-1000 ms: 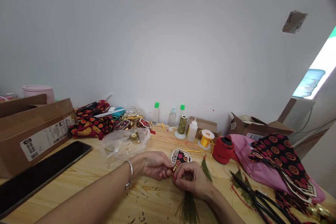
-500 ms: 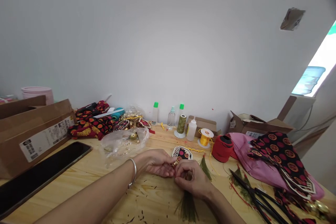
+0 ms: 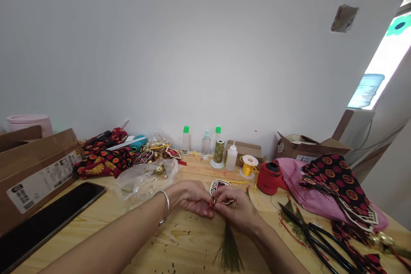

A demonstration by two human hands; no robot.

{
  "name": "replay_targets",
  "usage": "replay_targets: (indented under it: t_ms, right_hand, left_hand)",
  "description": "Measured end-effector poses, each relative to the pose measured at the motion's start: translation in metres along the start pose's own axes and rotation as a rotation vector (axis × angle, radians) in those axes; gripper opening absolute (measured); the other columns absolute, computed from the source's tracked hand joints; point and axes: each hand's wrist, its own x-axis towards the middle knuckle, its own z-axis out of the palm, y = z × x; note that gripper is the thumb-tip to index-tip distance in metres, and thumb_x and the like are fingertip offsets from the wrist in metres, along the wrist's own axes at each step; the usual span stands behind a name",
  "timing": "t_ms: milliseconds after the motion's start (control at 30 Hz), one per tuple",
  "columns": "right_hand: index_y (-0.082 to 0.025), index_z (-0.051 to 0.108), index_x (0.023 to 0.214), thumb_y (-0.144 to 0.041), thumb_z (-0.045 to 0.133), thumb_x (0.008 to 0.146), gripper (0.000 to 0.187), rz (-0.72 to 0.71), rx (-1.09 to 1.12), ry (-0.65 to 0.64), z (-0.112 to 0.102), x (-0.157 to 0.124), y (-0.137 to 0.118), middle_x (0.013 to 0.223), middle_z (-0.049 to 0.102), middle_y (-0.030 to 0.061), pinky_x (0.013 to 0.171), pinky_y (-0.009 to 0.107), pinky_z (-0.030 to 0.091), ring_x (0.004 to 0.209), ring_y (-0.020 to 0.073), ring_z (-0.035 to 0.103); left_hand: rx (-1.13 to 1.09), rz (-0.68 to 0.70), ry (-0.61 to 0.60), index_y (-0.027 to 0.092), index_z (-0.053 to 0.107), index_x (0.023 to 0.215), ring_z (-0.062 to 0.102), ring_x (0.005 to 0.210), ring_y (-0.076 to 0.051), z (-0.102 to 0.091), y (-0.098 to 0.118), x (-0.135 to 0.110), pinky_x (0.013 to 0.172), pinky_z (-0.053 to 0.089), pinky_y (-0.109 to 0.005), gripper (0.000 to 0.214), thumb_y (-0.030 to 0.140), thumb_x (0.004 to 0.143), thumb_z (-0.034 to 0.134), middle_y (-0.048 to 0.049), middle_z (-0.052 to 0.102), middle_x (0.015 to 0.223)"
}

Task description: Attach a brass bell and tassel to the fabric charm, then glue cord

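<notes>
My left hand point(image 3: 197, 199), with a silver bangle at the wrist, is closed, thumb and fingertips pinching a small gold bead point(image 3: 214, 201) with a bit of red at it. Against it, my right hand point(image 3: 239, 209) is closed too, its thumb and forefinger pinching at the same bead; fingers partly hide it. Below the right hand an olive-green tassel point(image 3: 229, 248) spreads downward, its top end hidden by that hand. Just behind the fingers is a patterned ornament point(image 3: 218, 186) with a cream fretwork edge, partly covered. Another green tassel lies beyond the right hand.
Black scissors point(image 3: 311, 233) lie at right beside tassels and pink cloth point(image 3: 297, 184). Behind stand a red thread cone point(image 3: 269, 180), a yellow cord spool point(image 3: 248, 166), a green thread cone point(image 3: 218, 152) and bottles. At left are a plastic bag point(image 3: 141, 180), phone point(image 3: 64, 218) and cardboard box point(image 3: 41, 171).
The view has turned slightly right, so things on the table sit further left. My right hand's fingertips have shifted up against the left fingertips, and red now shows between them.
</notes>
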Motion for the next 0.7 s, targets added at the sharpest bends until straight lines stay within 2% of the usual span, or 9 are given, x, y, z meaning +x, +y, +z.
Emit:
replay_targets:
  t_ms: [133,233,367,467,600,700]
  right_hand:
    - [-0.018,0.06,0.06,-0.008,0.055,0.065,0.012,-0.121,-0.267,-0.224,-0.005,0.012,-0.009,0.08,0.064,-0.0003,0.059,0.02,0.04,0.071,0.011,0.057]
    - [-0.018,0.059,0.059,-0.007,0.053,0.063,0.013,-0.225,-0.473,-0.316,-0.007,0.02,-0.014,0.073,0.064,-0.0015,0.051,0.019,0.036,0.065,0.0106,0.056]
    - [-0.019,0.058,0.066,-0.013,0.05,0.068,0.011,-0.337,-0.673,-0.321,-0.005,0.02,-0.012,0.071,0.062,-0.0003,0.045,0.022,0.031,0.057,0.0109,0.054]
    - [-0.018,0.057,0.07,-0.012,0.044,0.073,0.015,-0.4,-0.764,-0.298,-0.002,0.012,-0.007,0.071,0.062,0.0022,0.047,0.024,0.032,0.057,0.012,0.052]
    - [-0.017,0.055,0.07,-0.01,0.042,0.075,0.016,-0.436,-0.824,-0.292,0.0,0.004,-0.005,0.074,0.062,0.0034,0.05,0.024,0.033,0.059,0.013,0.052]
    - [-0.018,0.055,0.068,-0.011,0.043,0.075,0.016,-0.446,-0.828,-0.31,0.001,0.003,-0.006,0.072,0.062,0.0025,0.049,0.024,0.033,0.056,0.0129,0.051]
  left_hand:
    - [0.185,-0.001,0.009,0.014,0.061,0.042,0.057,0.045,-0.01,-0.004,0.007,0.007,0.045,0.045,-0.017,0.014,0.007,0.053,0.057,-0.0001,0.061,0.04]
    - [0.319,0.019,0.026,0.016,0.057,0.035,0.054,0.04,-0.012,-0.006,0.01,0.015,0.041,0.043,-0.02,0.021,0.003,0.05,0.053,0.0017,0.056,0.033]
    - [0.429,0.04,0.069,0.016,0.056,0.032,0.052,0.038,-0.013,-0.007,0.015,0.018,0.041,0.042,-0.022,0.022,0.001,0.048,0.052,0.0021,0.052,0.03]
    - [0.449,0.046,0.094,0.016,0.056,0.032,0.053,0.042,-0.012,-0.009,0.019,0.012,0.046,0.043,-0.022,0.02,0.002,0.046,0.056,0.0025,0.054,0.033]
    - [0.453,0.043,0.082,0.017,0.057,0.035,0.057,0.048,-0.013,-0.014,0.022,0.009,0.053,0.045,-0.023,0.015,0.007,0.046,0.058,0.0033,0.057,0.039]
    - [0.515,0.051,0.069,0.018,0.058,0.038,0.056,0.048,-0.013,-0.015,0.021,0.01,0.052,0.045,-0.024,0.014,0.008,0.047,0.055,0.0033,0.058,0.042]
